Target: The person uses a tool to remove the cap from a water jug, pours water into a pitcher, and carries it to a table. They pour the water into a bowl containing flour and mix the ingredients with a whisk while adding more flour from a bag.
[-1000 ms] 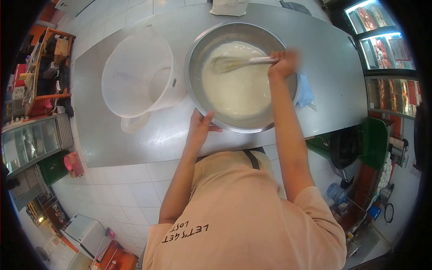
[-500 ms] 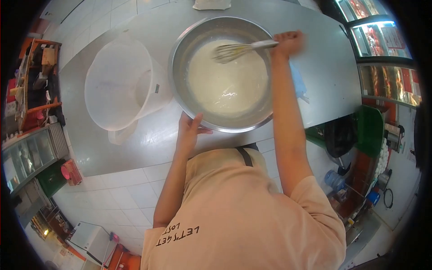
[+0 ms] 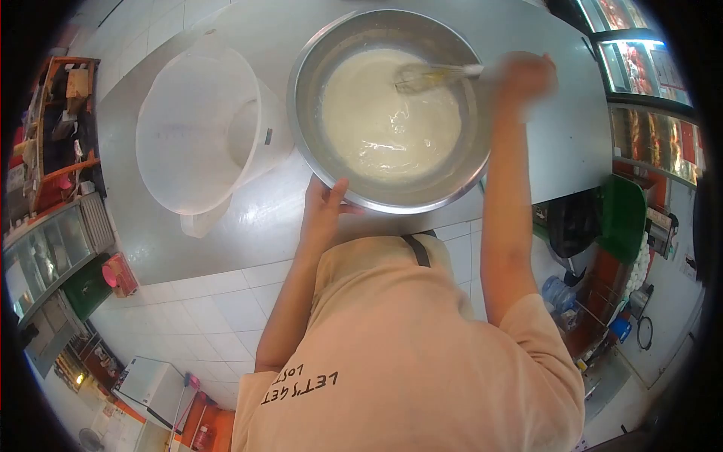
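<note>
At the far left edge, an orange shelf unit (image 3: 64, 113) stands on the tiled floor, crowded with small goods too blurred to name. To its right is a grey steel table (image 3: 248, 226). On the table's left part stands a large translucent plastic bucket (image 3: 188, 128), its pouring lip turned toward the near edge. The bucket's right side sits just beside the steel bowl (image 3: 305, 94), and whether they touch I cannot tell.

The left hand (image 3: 325, 205) is at the near-left rim of the steel bowl. Its fingers are spread apart and laid against the outer wall, the thumb pointing right along the rim, so it is braced on the bowl rather than closed round it.

The bowl is wide and shallow and sits mid-table. It holds pale, creamy batter (image 3: 384, 124) with a glossy, rippled surface. The wire head of a whisk (image 3: 422, 75) is dipped into the batter's far-right part, and its handle runs right over the rim.

The right hand (image 3: 527, 75) is blurred, just outside the bowl's far-right rim above the table, and its fingers are wrapped tight round the whisk handle.

Further right, beyond the table edge, are lit glass display cabinets (image 3: 648, 83). Nearer, a green bin (image 3: 623, 215) stands on the floor.
</note>
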`<state>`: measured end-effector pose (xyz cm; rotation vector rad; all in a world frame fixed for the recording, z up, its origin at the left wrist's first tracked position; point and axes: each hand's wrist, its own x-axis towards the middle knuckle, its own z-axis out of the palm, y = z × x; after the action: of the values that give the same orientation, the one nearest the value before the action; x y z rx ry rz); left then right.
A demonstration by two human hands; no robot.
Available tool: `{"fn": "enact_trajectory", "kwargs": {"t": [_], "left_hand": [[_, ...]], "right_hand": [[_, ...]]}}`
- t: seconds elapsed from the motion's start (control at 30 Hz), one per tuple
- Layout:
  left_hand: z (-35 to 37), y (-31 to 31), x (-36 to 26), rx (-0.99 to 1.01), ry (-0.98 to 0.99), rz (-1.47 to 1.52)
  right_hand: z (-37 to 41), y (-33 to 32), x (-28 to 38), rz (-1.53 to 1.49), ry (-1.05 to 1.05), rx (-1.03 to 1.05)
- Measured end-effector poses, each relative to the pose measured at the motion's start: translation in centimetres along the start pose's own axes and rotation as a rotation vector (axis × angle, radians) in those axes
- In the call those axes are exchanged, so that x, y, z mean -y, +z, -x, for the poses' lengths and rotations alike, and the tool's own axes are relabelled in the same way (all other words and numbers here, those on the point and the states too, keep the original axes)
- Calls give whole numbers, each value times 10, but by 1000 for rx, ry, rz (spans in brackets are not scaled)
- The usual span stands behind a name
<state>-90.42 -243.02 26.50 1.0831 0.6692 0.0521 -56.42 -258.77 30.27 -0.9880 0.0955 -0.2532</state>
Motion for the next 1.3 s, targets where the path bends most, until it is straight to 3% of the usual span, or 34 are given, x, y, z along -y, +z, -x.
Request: {"fn": "enact_trajectory", "kwargs": {"t": [0.13, 0.2, 0.23, 0.3, 0.37, 0.43, 0.6, 0.67, 0.73, 0.77, 0.83, 0.9, 1.0, 1.13, 1.23, 1.3], "left_hand": [[0, 1, -2, 0, 16, 2], [-1, 0, 0, 2, 2, -9], [-1, -1, 0, -1, -9, -19], [0, -1, 1, -12, -20, -1], [1, -1, 2, -22, -30, 10], [-1, 0, 2, -4, 10, 12], [-1, -2, 0, -7, 0, -5], [0, -1, -1, -8, -8, -13], [-1, -1, -1, 0, -7, -5], [-2, 0, 0, 2, -7, -1], [-1, -2, 2, -9, -2, 6], [-2, -4, 7, -25, 7, 21], [-2, -3, 9, -18, 9, 22], [-1, -1, 0, -12, -16, -13], [-1, -1, -2, 5, -14, -13], [0, 0, -3, 3, -12, -26]], "right_hand": [[49, 11, -38, -100, 159, 55], [77, -1, -37, -80, 457, 111], [79, -9, -28, -75, 462, 113], [63, -34, -6, 249, 394, 14], [36, -41, 19, 353, 187, -19], [14, -32, 38, 301, 22, 43], [-5, 1, -14, -9, -33, -80], [24, 16, -44, -41, 75, -115], [58, 9, -62, -150, 274, -18], [64, 0, -55, -147, 272, -16], [71, -21, -32, 104, 491, -74], [48, -52, -4, 310, 318, -70], [11, -58, 38, 203, 176, 12], [1, -19, -2, 6, -64, -188], [41, 0, -46, -184, 120, -96], [62, -5, -37, -193, 210, -62]]}}
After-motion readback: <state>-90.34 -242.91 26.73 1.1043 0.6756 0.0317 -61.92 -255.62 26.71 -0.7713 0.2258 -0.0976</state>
